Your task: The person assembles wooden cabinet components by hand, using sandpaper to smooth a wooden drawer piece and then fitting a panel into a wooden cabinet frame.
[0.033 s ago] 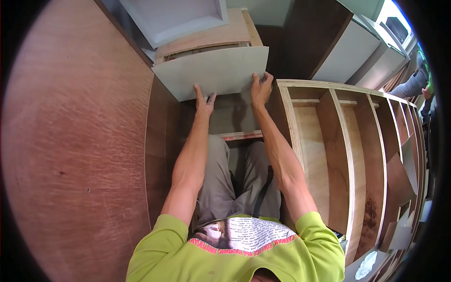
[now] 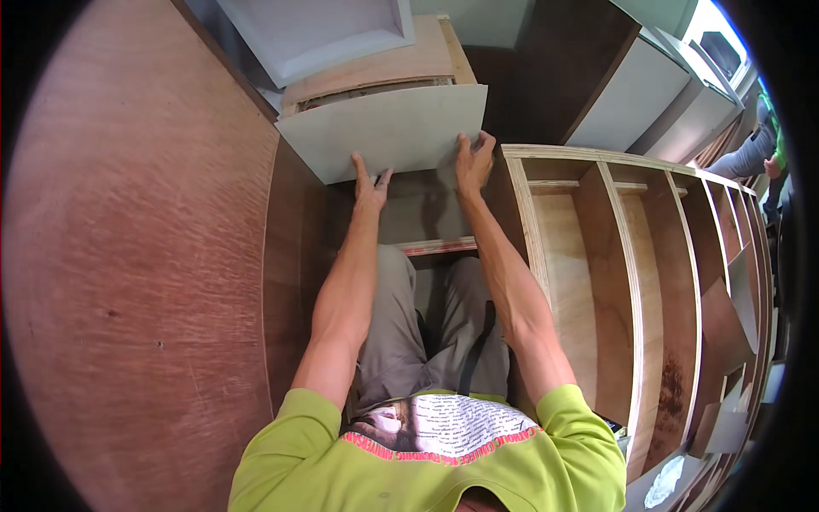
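A flat pale grey panel (image 2: 388, 132), shaped like a drawer front, stands tilted against a wooden box (image 2: 384, 68) ahead of me. My left hand (image 2: 372, 183) grips the panel's lower edge near its middle, with fingertips on the front face. At the lower right corner, my right hand (image 2: 474, 162) is closed around the panel's edge, its fingertips on the front. Fingers behind the panel are hidden. A narrow dark gap shows between the panel's top edge and the box's wooden top.
A large reddish-brown wooden board (image 2: 145, 256) rises on my left. To the right lies an open plywood frame (image 2: 636, 316) with several compartments. A white recessed panel (image 2: 328, 38) leans above the box. At the far right, another person (image 2: 746, 154) is partly visible beyond white cabinets (image 2: 631, 98).
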Demonstrator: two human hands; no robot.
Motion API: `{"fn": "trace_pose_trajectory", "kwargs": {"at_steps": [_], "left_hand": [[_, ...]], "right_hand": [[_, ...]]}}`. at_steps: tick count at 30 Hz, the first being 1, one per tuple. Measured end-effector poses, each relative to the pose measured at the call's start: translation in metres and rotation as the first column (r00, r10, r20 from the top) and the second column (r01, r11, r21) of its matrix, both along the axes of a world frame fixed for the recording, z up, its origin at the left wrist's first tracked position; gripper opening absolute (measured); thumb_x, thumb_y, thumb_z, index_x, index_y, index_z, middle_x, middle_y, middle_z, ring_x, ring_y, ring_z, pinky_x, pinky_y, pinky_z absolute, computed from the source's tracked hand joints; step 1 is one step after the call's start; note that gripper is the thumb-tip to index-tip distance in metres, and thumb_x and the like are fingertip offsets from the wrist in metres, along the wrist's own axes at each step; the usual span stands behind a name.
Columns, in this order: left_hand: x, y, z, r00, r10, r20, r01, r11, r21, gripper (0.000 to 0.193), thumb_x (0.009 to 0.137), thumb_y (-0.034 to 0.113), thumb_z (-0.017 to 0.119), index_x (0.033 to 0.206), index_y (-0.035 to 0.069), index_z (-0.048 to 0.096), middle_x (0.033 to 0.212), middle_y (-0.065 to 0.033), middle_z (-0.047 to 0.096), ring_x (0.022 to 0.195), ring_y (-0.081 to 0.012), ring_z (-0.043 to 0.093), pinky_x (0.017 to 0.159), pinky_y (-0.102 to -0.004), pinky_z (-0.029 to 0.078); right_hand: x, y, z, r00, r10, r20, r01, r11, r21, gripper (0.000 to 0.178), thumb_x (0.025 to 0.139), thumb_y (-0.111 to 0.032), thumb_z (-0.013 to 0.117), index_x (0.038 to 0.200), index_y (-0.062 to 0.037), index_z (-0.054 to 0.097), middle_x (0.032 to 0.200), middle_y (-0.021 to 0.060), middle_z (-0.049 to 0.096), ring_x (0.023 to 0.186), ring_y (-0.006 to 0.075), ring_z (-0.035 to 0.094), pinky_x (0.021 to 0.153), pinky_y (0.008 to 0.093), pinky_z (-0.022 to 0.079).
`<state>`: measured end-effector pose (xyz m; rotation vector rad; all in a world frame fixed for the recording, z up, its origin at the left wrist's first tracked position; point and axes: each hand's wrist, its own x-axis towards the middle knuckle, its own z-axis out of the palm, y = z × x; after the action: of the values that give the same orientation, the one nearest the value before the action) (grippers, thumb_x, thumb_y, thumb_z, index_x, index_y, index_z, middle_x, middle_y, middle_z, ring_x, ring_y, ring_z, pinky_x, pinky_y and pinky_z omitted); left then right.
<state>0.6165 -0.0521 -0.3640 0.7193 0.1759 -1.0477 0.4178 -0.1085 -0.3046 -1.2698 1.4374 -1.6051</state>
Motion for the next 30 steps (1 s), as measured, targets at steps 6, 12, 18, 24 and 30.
{"fn": "trace_pose_trajectory", "kwargs": {"at_steps": [6,12,18,24,30], "left_hand": [[-0.01,0.002,0.014,1.0,-0.004,0.031,0.003,0.998,0.061,0.106,0.071,0.055,0.076,0.148,0.01,0.02,0.152,-0.0124,0.017,0.136,-0.0351,0.027,0.098,-0.0493,0.05],[0.008,0.0,0.002,0.999,0.032,-0.016,-0.031,0.996,0.081,0.109,0.069,0.055,0.077,0.147,0.007,0.018,0.151,-0.0128,0.017,0.135,-0.0354,0.027,0.097,-0.0519,0.051],[0.008,0.0,-0.002,0.999,-0.01,0.031,0.008,0.998,0.061,0.105,0.071,0.057,0.073,0.147,0.007,0.019,0.15,-0.0135,0.02,0.135,-0.0347,0.027,0.097,-0.0526,0.051],[-0.001,-0.006,-0.002,0.998,-0.011,0.059,0.007,0.998,0.07,0.098,0.074,0.057,0.071,0.147,0.01,0.023,0.15,-0.0145,0.021,0.138,-0.0337,0.022,0.101,-0.0553,0.046],[0.055,-0.014,-0.04,0.995,-0.095,0.004,0.095,0.994,-0.048,0.087,0.077,0.054,0.069,0.146,0.017,0.029,0.149,-0.0117,0.025,0.137,-0.0338,0.023,0.102,-0.0573,0.043]], "right_hand": [[-0.005,-0.001,0.0,0.999,-0.021,-0.041,0.02,0.999,-0.033,0.049,0.085,-0.03,0.065,0.12,0.0003,0.049,0.114,0.0228,0.059,0.094,0.034,0.062,0.085,0.0419,0.046],[-0.001,0.003,0.003,0.999,0.025,-0.021,-0.025,1.0,0.0,0.044,0.086,-0.025,0.065,0.118,0.0,0.049,0.114,0.022,0.058,0.086,0.0314,0.064,0.082,0.0414,0.047],[-0.009,0.007,0.005,0.997,0.078,0.029,-0.078,0.997,0.016,0.051,0.085,-0.023,0.066,0.125,0.0023,0.045,0.118,0.0227,0.055,0.088,0.0305,0.063,0.083,0.04,0.046],[-0.002,0.033,-0.004,0.996,-0.053,0.067,0.066,0.976,-0.21,0.058,0.086,-0.014,0.062,0.134,0.0056,0.035,0.135,0.0263,0.037,0.121,0.0368,0.044,0.103,0.0424,0.036],[0.031,0.04,0.011,0.989,0.127,-0.075,-0.14,0.963,-0.228,0.069,0.083,-0.01,0.064,0.141,0.0043,0.03,0.144,0.0264,0.028,0.136,0.0406,0.026,0.113,0.0422,0.022]]}}
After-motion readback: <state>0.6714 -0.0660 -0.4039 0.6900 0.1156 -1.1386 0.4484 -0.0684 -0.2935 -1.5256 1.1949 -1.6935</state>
